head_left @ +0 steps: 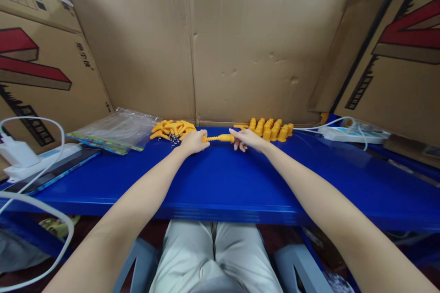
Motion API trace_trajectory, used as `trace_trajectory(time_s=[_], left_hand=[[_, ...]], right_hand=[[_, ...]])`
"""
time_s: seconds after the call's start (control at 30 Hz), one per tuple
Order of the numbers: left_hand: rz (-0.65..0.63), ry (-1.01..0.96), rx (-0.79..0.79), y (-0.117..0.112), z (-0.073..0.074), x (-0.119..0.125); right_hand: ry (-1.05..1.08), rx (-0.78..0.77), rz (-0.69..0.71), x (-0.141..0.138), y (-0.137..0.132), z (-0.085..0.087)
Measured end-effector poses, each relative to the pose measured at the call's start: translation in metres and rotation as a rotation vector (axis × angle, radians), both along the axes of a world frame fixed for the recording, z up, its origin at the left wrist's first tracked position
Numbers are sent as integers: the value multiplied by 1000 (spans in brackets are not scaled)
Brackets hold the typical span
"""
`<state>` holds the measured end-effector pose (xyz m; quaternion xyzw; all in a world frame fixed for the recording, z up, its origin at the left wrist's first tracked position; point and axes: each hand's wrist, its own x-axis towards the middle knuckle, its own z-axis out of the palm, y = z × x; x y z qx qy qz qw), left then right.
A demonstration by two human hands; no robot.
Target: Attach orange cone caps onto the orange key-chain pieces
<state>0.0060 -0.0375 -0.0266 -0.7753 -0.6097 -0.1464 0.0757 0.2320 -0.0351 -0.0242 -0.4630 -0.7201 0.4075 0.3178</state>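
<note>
Between my two hands, just above the blue table, an orange plastic piece with a spiral shaft (213, 138) lies level. My left hand (194, 143) is closed on its left end, which the fingers mostly hide. At the other end the shaft meets a thicker orange sleeve (226, 138), pinched by the fingertips of my right hand (248, 139). A heap of curved orange handle-like pieces (173, 127) lies by my left hand, with small shiny metal bits (174, 140) in front. Behind my right hand, several orange stepped cup-shaped pieces (274, 132) stand in rows.
Cardboard walls (261, 55) enclose the back and sides of the blue table (220, 178). Clear plastic bags (118, 129) lie at left. A white power strip (44, 160) with cables is at far left; another power strip (350, 134) stands at right.
</note>
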Motion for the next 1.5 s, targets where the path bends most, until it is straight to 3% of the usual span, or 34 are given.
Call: trace_trajectory(time_s=[0.13,0.23,0.53,0.73,0.9,1.07,1.2,1.5], left_hand=[[-11,-9,-9,1,0,-1],[6,-15,-31,1,1,0],[36,35,-50,-6,6,4],[17,42,-36,-2,4,3],[23,27,-47,0,3,1],[23,31,-45,-1,4,1],[12,45,-36,-3,5,2],[19,45,-39,-2,5,2]], right_hand=[[13,-96,-32,-2,-1,1],[54,-135,28,0,-1,2],[111,-123,76,7,4,0],[32,-173,-31,-3,2,-1],[-37,-130,22,4,-1,4],[38,-40,83,9,4,1],[28,-56,103,6,4,-1],[16,-178,-2,-2,3,-1]])
